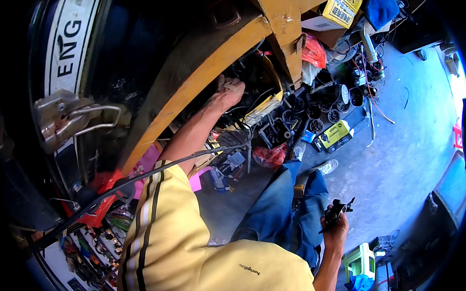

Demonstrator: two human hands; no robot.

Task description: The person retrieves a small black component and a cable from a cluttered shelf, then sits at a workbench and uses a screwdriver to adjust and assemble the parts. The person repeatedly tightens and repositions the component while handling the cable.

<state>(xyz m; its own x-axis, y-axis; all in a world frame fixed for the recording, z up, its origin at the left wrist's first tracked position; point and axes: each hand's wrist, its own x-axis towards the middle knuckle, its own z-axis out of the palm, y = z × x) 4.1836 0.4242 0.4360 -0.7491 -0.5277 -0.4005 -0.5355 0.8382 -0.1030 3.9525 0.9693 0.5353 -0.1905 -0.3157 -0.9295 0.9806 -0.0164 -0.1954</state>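
Observation:
My left hand [232,92] reaches under the wooden bench, over an open yellow-edged drawer [265,109] full of dark, jumbled parts. Its fingers are curled, with a light tan strip around one of them; anything they grip is hidden from sight. Lower down on the right, my right hand [337,228] is closed around a small black part with prongs [339,208], held above the floor beside my leg. The exact kind of that part cannot be made out.
A brown wooden bench frame [199,64] arches over my left arm. A dark cable [157,171] crosses in front of that arm. Several round containers [314,112], a yellow-green box [337,135] and a red bag [271,155] crowd the floor ahead. A green-white stool [359,261] stands at right.

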